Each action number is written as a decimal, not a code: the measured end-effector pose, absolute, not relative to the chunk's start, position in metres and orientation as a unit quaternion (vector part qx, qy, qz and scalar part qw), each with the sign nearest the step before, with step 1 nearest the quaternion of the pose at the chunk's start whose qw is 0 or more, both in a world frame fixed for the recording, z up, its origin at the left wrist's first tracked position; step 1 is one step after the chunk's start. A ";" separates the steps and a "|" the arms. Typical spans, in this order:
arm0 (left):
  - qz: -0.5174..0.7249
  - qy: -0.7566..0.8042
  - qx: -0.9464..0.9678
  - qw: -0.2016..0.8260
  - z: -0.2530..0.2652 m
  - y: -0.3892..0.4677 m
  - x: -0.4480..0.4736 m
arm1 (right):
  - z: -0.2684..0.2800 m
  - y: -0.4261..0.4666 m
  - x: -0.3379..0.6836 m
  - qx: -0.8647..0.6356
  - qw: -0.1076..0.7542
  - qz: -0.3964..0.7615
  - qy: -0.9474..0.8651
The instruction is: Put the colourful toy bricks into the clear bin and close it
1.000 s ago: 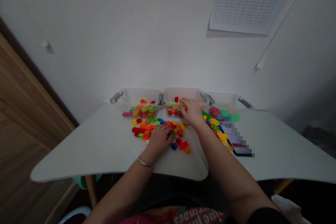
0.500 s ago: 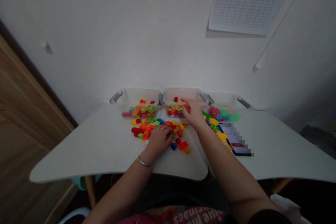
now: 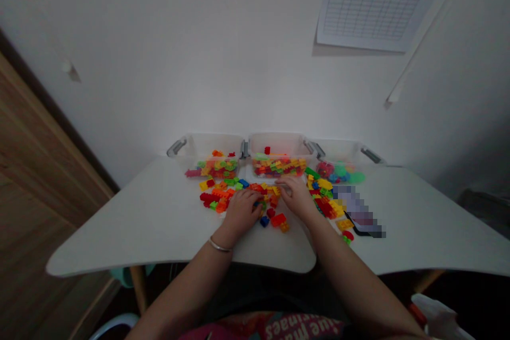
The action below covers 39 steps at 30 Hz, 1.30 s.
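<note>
Over the near part of a pile of loose plastic building blocks (image 3: 219,194) lies my left hand (image 3: 240,210). Its fingers and thumb are bent but apart, with green and blue blocks showing by the thumb; a firm grip on any of them is not visible. My right hand (image 3: 295,196) is at the pile's right side, just in front of the middle clear bin (image 3: 278,143). Its fingers stretch left toward yellow blocks (image 3: 273,190), and I see nothing held in it. Mixed blocks fill the bottom of the middle bin.
A left bin (image 3: 213,143) holds more blocks, and a right bin (image 3: 342,149) holds rounded coloured pieces. More blocks (image 3: 324,204) lie right of my right forearm, beside a phone (image 3: 358,212). The white table (image 3: 131,223) meets the wall behind the bins.
My right hand has come out of the middle bin, back toward me and down to the pile. My left hand stays in the same place.
</note>
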State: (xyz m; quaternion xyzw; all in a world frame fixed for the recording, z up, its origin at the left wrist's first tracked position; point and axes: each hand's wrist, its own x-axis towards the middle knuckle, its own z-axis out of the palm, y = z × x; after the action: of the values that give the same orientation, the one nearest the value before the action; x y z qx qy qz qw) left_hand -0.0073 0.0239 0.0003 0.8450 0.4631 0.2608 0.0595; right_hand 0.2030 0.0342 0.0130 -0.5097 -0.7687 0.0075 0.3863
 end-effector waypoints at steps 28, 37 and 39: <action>0.258 0.469 0.843 0.054 0.002 0.024 -0.007 | -0.001 0.024 0.203 -0.623 0.220 -0.053 -0.749; 0.249 0.472 0.843 0.065 0.004 0.023 -0.006 | -0.003 0.020 0.204 -0.623 0.262 -0.044 -0.736; 0.248 0.473 0.843 0.063 0.004 0.023 -0.006 | -0.002 0.021 0.205 -0.622 0.254 -0.047 -0.739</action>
State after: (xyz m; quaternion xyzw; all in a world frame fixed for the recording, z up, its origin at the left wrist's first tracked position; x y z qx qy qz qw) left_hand -0.0062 0.0235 0.0036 0.8432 0.4728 0.2481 0.0631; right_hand 0.2046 0.0207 -0.0024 -0.6217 -0.7393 -0.0474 0.2543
